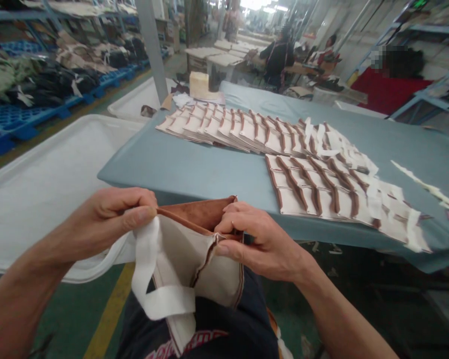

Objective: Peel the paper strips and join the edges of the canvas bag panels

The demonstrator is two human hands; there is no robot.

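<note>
Between my hands hangs a cream fabric bag piece (179, 247) with a brown lining (200, 212), its top edge pulled apart so the lining shows. My left hand (114, 222) pinches the upper left corner, thumb on top. From that corner a white strap (145, 284) loops down and across the front. My right hand (252, 237) grips the upper edge near a brown-edged seam, index finger bent over into the opening and thumb on the outside. The lower part of the piece hangs in front of my dark shirt.
Ahead stands a table with a blue-grey cover (142, 169). Overlapping rows of similar cream pieces with brown edges (228, 127) lie on it, more at the near right (314, 187). A white bin (60, 164) stands at left, blue pallets (7, 124) beyond. People sit in the background.
</note>
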